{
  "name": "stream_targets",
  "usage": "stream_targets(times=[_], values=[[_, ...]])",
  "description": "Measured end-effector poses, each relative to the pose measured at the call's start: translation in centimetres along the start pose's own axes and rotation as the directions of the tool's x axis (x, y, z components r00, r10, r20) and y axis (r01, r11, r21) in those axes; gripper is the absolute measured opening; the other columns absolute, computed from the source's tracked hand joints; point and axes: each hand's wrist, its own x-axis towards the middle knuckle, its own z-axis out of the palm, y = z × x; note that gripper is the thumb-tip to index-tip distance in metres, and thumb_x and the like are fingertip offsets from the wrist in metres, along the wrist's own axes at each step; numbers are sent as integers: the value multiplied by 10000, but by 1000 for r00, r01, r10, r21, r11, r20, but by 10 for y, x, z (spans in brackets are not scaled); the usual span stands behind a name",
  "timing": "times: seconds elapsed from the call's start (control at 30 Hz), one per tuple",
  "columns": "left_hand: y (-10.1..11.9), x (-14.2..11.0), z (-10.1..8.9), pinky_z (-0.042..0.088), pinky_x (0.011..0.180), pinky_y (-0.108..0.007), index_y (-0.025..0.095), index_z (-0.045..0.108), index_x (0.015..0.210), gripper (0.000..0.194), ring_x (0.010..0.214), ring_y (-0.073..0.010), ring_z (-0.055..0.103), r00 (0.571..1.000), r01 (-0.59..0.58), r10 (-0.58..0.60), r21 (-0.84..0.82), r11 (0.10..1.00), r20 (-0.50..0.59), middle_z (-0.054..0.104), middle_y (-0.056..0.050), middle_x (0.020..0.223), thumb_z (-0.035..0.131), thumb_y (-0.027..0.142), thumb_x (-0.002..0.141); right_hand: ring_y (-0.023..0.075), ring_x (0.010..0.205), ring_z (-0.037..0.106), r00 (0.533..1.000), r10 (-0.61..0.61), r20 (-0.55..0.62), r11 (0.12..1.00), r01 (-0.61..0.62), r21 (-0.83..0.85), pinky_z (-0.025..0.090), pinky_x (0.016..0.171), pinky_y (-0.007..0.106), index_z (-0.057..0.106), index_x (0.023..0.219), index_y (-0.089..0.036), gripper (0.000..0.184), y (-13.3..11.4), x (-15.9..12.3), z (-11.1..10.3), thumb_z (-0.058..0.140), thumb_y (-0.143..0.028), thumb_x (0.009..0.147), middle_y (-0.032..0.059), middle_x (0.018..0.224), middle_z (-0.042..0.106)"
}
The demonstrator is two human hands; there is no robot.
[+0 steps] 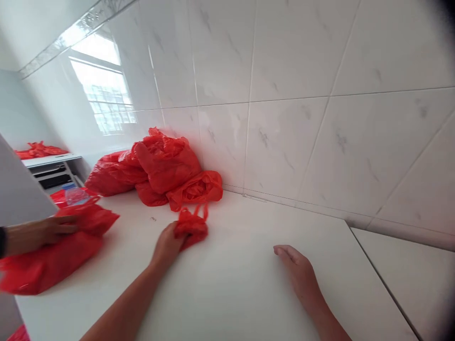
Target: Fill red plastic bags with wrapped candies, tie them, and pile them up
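My left hand (pixel 169 244) is closed on a small crumpled red plastic bag (pixel 192 227) lying on the white table (pixel 234 284). My right hand (pixel 297 271) rests flat on the table, fingers stretched out, holding nothing. Behind the small bag, a pile of red plastic bags (pixel 156 168) leans against the tiled wall.
Another person's hand (pixel 53 229) at the left edge presses on a large flat red bag (pixel 53 251). A clear plastic bottle (pixel 75 194) stands behind it. More red bags (pixel 39 150) lie on a shelf at far left. The table's right edge (pixel 377 274) borders a lower surface.
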Motion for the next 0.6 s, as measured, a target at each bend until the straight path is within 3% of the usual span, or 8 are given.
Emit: stream_targets(times=[0.13, 0.23, 0.27, 0.33, 0.4, 0.43, 0.53, 0.6], values=[[-30, 17, -32, 445, 841, -516, 158, 586, 1017, 323, 1056, -385, 542, 965, 180, -128, 227, 957, -228, 609, -162, 1070, 537, 310, 735, 262, 983, 598, 1000, -19, -23, 1000, 19, -8, 471, 795, 340, 688, 847, -238, 364, 1, 2, -1, 505, -539, 757, 32, 982, 701], [-31, 14, -29, 265, 1045, -554, 136, 454, 1260, 558, 1345, -386, 249, 924, 200, -60, 343, 918, -379, 367, -202, 1408, 552, 355, 757, 262, 997, 595, 1000, -10, -25, 999, 9, -45, 468, 810, 340, 695, 858, -246, 370, 4, 3, -4, 514, -547, 741, 30, 1011, 697], [-29, 10, -25, 191, 1093, -530, 161, 421, 1306, 584, 1386, -351, 170, 927, 145, 21, 409, 901, -375, 286, -171, 1474, 547, 366, 774, 262, 1005, 593, 1000, 0, -18, 998, -1, -62, 468, 810, 340, 695, 871, -252, 376, 5, 3, -4, 513, -553, 738, 28, 1027, 694], [-25, 4, -15, 91, 1132, -490, 223, 436, 1320, 541, 1409, -297, 128, 955, -60, 210, 561, 826, -207, 249, -101, 1516, 529, 365, 806, 264, 1020, 588, 1000, 24, -3, 995, -24, -98, 471, 799, 340, 693, 897, -266, 390, 8, 5, -5, 507, -567, 734, 23, 1054, 688], [-27, 0, -8, 76, 1133, -494, 278, 525, 1237, 427, 1388, -280, 206, 966, -217, 259, 614, 759, 21, 358, -58, 1472, 523, 376, 822, 263, 1048, 580, 999, 48, 10, 991, -46, -123, 474, 799, 341, 688, 916, -281, 395, 10, 7, -5, 505, -578, 730, 17, 1086, 681], [-29, 0, -6, 92, 1126, -512, 290, 564, 1181, 370, 1364, -282, 262, 970, -230, 229, 611, 757, 82, 427, -52, 1427, 519, 392, 828, 261, 1062, 575, 998, 58, 13, 990, -55, -129, 474, 807, 341, 686, 920, -287, 395, 11, 8, -5, 504, -581, 728, 12, 1098, 677], [-42, 4, -7, 142, 1052, -641, 232, 608, 1087, 329, 1296, -351, 355, 992, -111, 121, 613, 782, 26, 516, -126, 1326, 476, 423, 853, 256, 1085, 566, 998, 66, 14, 990, -63, -127, 470, 838, 345, 685, 912, -295, 396, 12, 9, -4, 507, -592, 720, 6, 1114, 673], [-45, 9, -9, 102, 994, -725, 166, 594, 1110, 359, 1316, -422, 295, 992, -61, 115, 614, 787, -49, 458, -204, 1358, 473, 389, 856, 263, 1083, 568, 998, 57, 11, 991, -55, -122, 472, 840, 352, 687, 900, -289, 403, 11, 9, -3, 509, -598, 713, 14, 1112, 673]])
